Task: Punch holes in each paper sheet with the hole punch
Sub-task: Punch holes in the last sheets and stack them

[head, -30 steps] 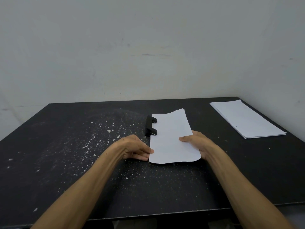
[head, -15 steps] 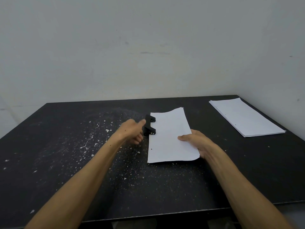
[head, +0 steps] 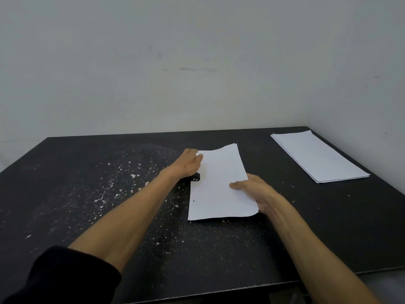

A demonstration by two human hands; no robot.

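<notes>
I am pressing my left hand [head: 190,163] down over the black hole punch [head: 195,177], fingers curled at the far left corner of the paper sheet [head: 220,183] on the tabletop [head: 87,194], while my right hand [head: 255,191] is pinching its near right edge. With one hole already showing near the front, the sheet is risking a skewed punch if my right-hand grip lets it slide or buckle.

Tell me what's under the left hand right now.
Under the left hand only the near end of the black hole punch shows, at the left edge of the paper sheet. The rest of it is covered.
</notes>
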